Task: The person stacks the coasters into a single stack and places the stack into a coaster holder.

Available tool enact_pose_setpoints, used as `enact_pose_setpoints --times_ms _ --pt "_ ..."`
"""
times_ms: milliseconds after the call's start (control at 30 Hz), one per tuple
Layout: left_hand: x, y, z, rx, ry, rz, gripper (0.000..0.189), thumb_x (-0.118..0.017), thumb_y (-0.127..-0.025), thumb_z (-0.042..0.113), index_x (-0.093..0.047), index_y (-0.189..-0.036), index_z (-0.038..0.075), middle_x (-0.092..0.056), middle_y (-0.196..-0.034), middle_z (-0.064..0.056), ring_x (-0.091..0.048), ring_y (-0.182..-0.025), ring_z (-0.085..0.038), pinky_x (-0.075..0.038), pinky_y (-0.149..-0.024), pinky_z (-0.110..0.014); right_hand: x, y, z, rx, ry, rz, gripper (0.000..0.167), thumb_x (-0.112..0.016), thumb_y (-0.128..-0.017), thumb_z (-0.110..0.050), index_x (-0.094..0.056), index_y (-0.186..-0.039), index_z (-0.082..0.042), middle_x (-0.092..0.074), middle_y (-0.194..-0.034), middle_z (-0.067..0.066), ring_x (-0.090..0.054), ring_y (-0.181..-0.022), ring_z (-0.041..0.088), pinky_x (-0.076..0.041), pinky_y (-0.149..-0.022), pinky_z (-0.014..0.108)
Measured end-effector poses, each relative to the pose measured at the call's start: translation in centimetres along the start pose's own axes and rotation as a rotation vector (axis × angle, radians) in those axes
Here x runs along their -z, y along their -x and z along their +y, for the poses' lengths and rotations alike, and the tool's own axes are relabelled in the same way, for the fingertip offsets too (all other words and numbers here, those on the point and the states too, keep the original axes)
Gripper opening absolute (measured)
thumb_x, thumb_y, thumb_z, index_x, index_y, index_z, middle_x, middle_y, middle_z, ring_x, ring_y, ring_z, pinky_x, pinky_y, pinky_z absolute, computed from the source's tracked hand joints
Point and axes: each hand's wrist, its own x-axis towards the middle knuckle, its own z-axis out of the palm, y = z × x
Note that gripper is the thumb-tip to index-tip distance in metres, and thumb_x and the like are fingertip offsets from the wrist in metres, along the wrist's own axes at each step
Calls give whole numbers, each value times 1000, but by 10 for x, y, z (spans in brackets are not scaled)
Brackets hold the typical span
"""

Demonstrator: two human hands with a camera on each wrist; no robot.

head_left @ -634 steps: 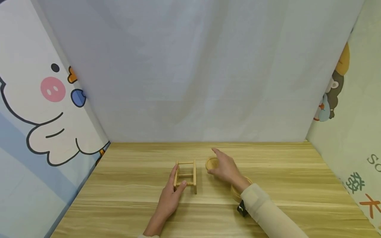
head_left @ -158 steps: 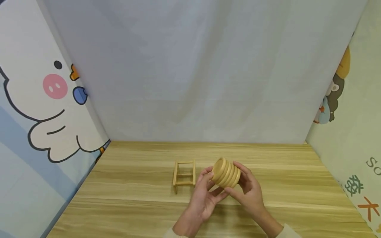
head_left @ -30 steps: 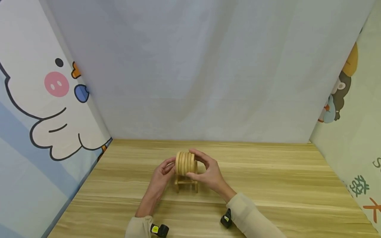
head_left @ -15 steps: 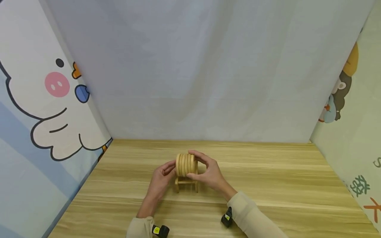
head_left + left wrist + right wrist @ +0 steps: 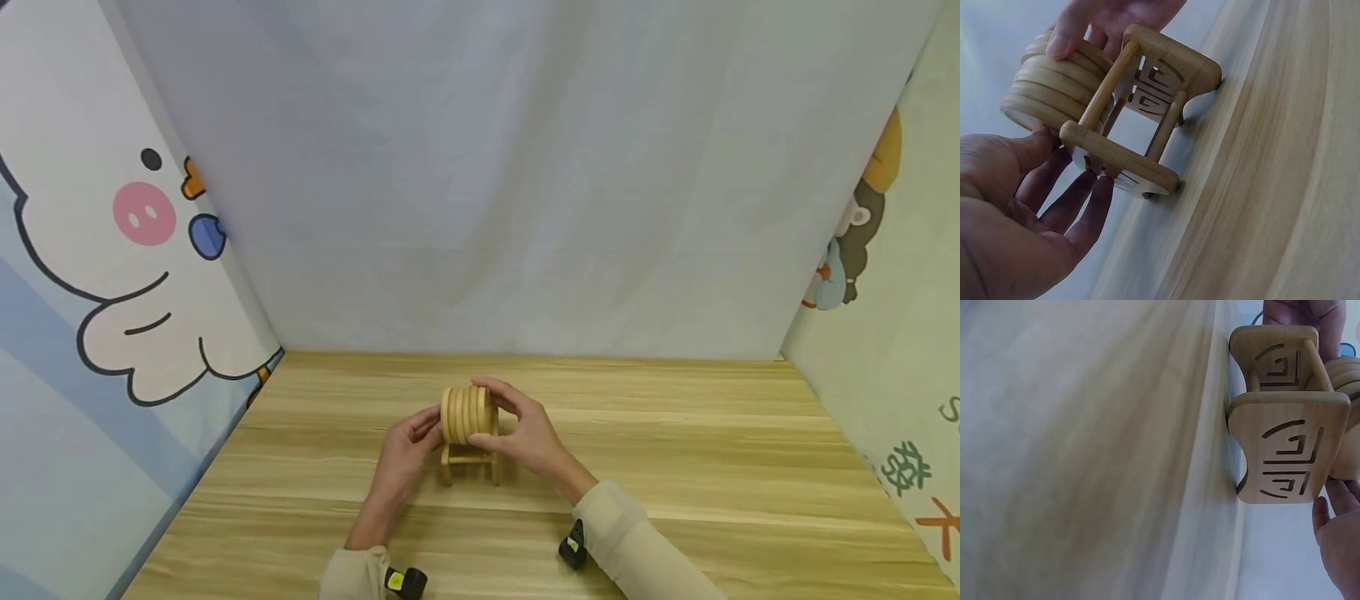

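A stack of several round wooden coasters [image 5: 465, 417] stands on edge in the upper part of a small wooden rack [image 5: 471, 460]. My right hand [image 5: 531, 437] grips the stack from the right, thumb in front and fingers behind. From the left, my left hand [image 5: 403, 458] steadies it: in the left wrist view, the thumb [image 5: 1038, 147] presses the end coaster while the fingertips touch the rack's side panel. Carved slots show on the rack's end panel [image 5: 1250, 428] in the right wrist view. Whether the coasters rest on the rack's bars is hard to tell.
The rack's feet stand on a wood-grain table [image 5: 675, 467]. A pale cloth backdrop [image 5: 510, 208] hangs behind the table, with cartoon-printed panels on both sides. Small black cameras [image 5: 573, 546] sit at the wrists.
Since about five seconds ago, both hands have brought the coaster stack left onto the rack and turned its edges upright. Over the last second, the stack shifts only slightly.
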Motion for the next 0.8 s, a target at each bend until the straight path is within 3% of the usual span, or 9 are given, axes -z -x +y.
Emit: enact_pose_setpoints --times_ms 233,433,800 --pt "-5 2 2 -2 -67 36 39 -57 -112 -6 -59 -150 -14 -64 -148 -33 -67 -135 -46 -61 -98 -26 2 -4 -2 -34 46 -5 78 -91 -92 -1 -57 -162 -9 -59 -163 14 -57 -149 37 -46 -124 54" --pt "-4 4 2 -18 -100 38 40 -57 -113 -3 -59 -152 -11 -65 -149 -30 -68 -134 -45 -62 -98 -27 3 -4 -1 -17 50 -22 78 -90 -93 -2 -55 -163 -7 -57 -164 16 -57 -149 38 -45 -124 54" --pt "-3 7 6 2 -62 6 41 -61 -114 4 -60 -154 -5 -66 -150 -26 -69 -134 -42 -63 -98 -31 7 -3 6 3 35 -54 77 -86 -95 -1 -51 -164 -7 -52 -168 17 -53 -152 41 -43 -126 52"
